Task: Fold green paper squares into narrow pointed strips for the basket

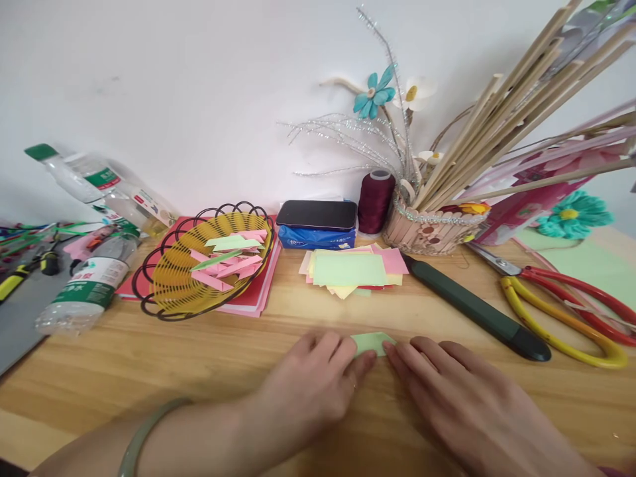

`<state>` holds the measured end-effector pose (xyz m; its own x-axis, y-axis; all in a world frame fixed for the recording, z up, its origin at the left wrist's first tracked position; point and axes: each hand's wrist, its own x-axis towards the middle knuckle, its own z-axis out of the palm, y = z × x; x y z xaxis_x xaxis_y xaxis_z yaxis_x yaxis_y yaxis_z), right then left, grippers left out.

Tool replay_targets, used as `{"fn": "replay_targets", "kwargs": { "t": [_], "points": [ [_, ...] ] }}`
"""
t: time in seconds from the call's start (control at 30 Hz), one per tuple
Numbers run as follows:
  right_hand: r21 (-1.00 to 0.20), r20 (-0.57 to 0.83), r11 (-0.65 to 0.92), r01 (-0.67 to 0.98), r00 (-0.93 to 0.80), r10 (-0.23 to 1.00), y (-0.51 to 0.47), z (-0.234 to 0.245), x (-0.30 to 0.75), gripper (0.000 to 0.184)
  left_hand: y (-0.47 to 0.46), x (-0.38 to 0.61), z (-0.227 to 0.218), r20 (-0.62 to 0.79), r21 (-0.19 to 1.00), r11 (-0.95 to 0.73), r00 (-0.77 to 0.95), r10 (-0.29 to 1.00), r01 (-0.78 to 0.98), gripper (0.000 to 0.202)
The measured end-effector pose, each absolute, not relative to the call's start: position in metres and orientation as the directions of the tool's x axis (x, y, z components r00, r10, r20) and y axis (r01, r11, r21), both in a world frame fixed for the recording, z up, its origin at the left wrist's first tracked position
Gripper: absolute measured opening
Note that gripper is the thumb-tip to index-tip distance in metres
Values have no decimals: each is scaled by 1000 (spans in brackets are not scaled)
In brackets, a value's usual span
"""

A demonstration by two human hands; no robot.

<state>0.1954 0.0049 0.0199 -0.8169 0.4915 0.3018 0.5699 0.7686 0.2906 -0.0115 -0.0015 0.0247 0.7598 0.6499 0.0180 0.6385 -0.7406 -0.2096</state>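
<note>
A small light green piece of paper (371,343), folded over at its right end, lies on the wooden table between my hands. My left hand (318,371) has its fingers curled, and thumb and fingers grip the paper's left side. At the right corner, my right hand (442,377) presses and pinches the folded edge with thumb and fingertips. Just beyond is a stack of paper slips (350,268) in green, yellow and pink, a green one on top. A yellow woven basket (166,278) with a dark looped rim, holding several folded pink and green strips, stands to the left.
Behind the stack, a black phone (317,214) rests on a blue packet (315,237) beside a maroon thread spool (376,202). A dark green-handled tool (477,305) and red-yellow scissors (561,324) lie right. Wooden sticks (497,126) rise from a decorated pot (432,228). Plastic bottles (92,285) lie left.
</note>
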Motion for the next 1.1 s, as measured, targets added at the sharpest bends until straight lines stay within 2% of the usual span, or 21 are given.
{"fn": "replay_targets", "kwargs": {
  "t": [0.2, 0.27, 0.4, 0.57, 0.7, 0.77, 0.93, 1.03, 1.1],
  "points": [
    [213, 331, 775, 595, -790, 515, 8, 25, 197, 35, -23, -17, 21, 78, -274, -637, 677, 732, 720, 22],
    [121, 340, 789, 602, -772, 537, 13, 26, 196, 32, -22, -19, 20, 79, -266, -631, 669, 739, 729, 16],
    [-130, 333, 745, 654, -679, 654, 21, 19, 195, 21, -13, -24, 17, 126, -206, -653, 681, 721, 729, 15],
    [-229, 329, 656, 719, -577, 747, 30, 11, 194, 20, 1, -27, 14, 276, -45, -674, 658, 701, 737, 17],
    [-305, 291, 644, 702, -575, 765, 31, 9, 193, 19, 8, -23, 16, 176, 122, -579, 557, 812, 806, 11],
    [-376, 271, 621, 688, -559, 784, 31, 10, 192, 17, 11, -22, 18, 113, 189, -515, 502, 857, 836, 19],
    [-549, 190, 513, 660, -499, 845, 35, 14, 189, 14, 19, -23, 19, 58, 411, -436, 454, 889, 800, 14],
    [-577, 138, 465, 671, -481, 866, 37, 15, 188, 14, 22, -22, 19, 19, 552, -320, 372, 928, 770, 21],
    [-578, 115, 454, 679, -483, 868, 37, 15, 189, 15, 24, -22, 19, 4, 599, -283, 351, 936, 749, 24]
  ]
}}
